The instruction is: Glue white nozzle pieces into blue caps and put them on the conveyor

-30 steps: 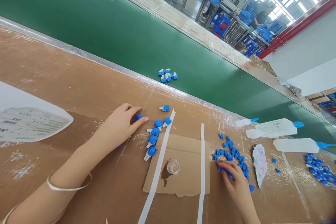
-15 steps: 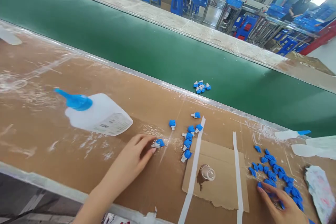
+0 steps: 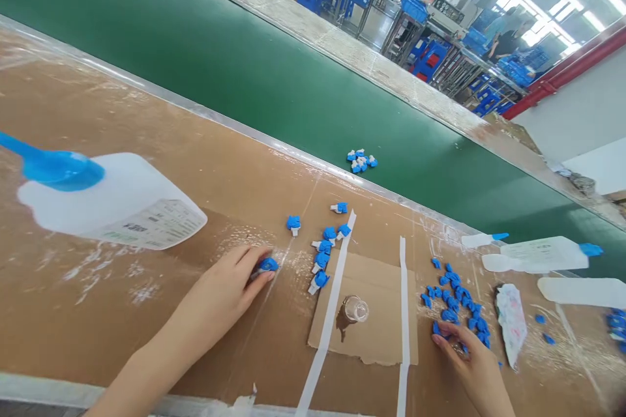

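Note:
My left hand (image 3: 237, 283) has thumb and fingertips closed around a small blue plastic piece (image 3: 268, 264); its pale end is mostly hidden by the fingers. My right hand (image 3: 464, 355) pinches a small blue piece (image 3: 436, 328) at the near edge of a loose pile of blue pieces (image 3: 454, 293). Between the hands, a small clear cup (image 3: 356, 309) stands on a cardboard sheet (image 3: 386, 345) taped down with white strips. Left of the cardboard lies a row of blue pieces with pale stems (image 3: 321, 262).
A clear bottle with a blue nozzle (image 3: 141, 199) lies at the left. More bottles (image 3: 542, 255) and a stained cloth (image 3: 511, 326) lie at the right. Beyond the table edge runs a green conveyor belt (image 3: 274, 88), bearing a small cluster of blue-and-white pieces (image 3: 360, 161).
My left thumb and fingers have closed further over the blue-and-white piece. My right hand still pinches a blue piece by the pile. The whole view has shifted toward the right.

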The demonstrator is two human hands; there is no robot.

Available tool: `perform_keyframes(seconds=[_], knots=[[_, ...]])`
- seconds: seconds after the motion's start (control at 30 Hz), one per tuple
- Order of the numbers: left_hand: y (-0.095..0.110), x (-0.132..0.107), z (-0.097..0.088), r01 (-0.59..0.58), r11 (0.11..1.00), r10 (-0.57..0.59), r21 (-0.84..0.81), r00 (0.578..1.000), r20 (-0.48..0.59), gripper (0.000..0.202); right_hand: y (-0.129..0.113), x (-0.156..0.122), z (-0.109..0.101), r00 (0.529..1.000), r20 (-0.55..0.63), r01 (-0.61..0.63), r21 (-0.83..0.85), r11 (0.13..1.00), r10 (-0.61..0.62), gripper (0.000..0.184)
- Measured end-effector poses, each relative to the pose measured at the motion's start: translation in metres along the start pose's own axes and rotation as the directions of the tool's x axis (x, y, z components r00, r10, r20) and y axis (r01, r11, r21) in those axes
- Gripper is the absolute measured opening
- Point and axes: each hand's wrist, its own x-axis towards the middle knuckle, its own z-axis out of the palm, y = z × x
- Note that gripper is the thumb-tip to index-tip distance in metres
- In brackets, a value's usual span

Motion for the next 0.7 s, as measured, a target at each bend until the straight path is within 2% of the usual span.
perform_keyframes(seconds=[0.1,0.2,0.27,0.37,0.43,0.5,0.6,0.7], knots=[[0.003,-0.006,0.0,-0.01,0.984,0.008,-0.178,1.0,-0.014,0.034,-0.007,-0.001,-0.005,1.0,0.021,0.011,-0.015,1.0,-0.011,0.042],[0.014,-0.012,-0.002,0.03,0.935,-0.016,-0.353,0.999,0.042,0.026,-0.023,-0.005,-0.008,0.999,0.023,0.039,-0.009,0.999,-0.039,0.042],[0.024,-0.016,-0.002,0.118,0.873,-0.056,-0.474,0.988,0.144,0.021,-0.046,-0.01,-0.005,0.993,0.011,0.118,0.015,0.993,-0.118,0.037],[0.037,-0.022,0.002,0.28,0.737,-0.07,-0.615,0.937,0.343,0.018,-0.093,-0.016,0.006,0.952,0.013,0.305,0.057,0.951,-0.306,0.021],[0.044,-0.026,0.007,0.359,0.652,-0.038,-0.668,0.895,0.444,0.019,-0.121,-0.015,0.017,0.92,0.029,0.389,0.061,0.919,-0.392,0.015],[0.047,-0.03,0.011,0.422,0.582,-0.005,-0.695,0.857,0.516,0.02,-0.139,-0.011,0.027,0.896,0.059,0.44,0.03,0.897,-0.441,0.013],[0.049,-0.034,0.015,0.472,0.521,0.026,-0.711,0.824,0.566,0.019,-0.147,-0.004,0.035,0.87,0.081,0.49,-0.039,0.871,-0.486,0.015],[0.047,-0.036,0.016,0.481,0.501,0.042,-0.72,0.817,0.575,0.015,-0.147,0.002,0.037,0.851,0.096,0.524,-0.078,0.848,-0.516,0.017]])
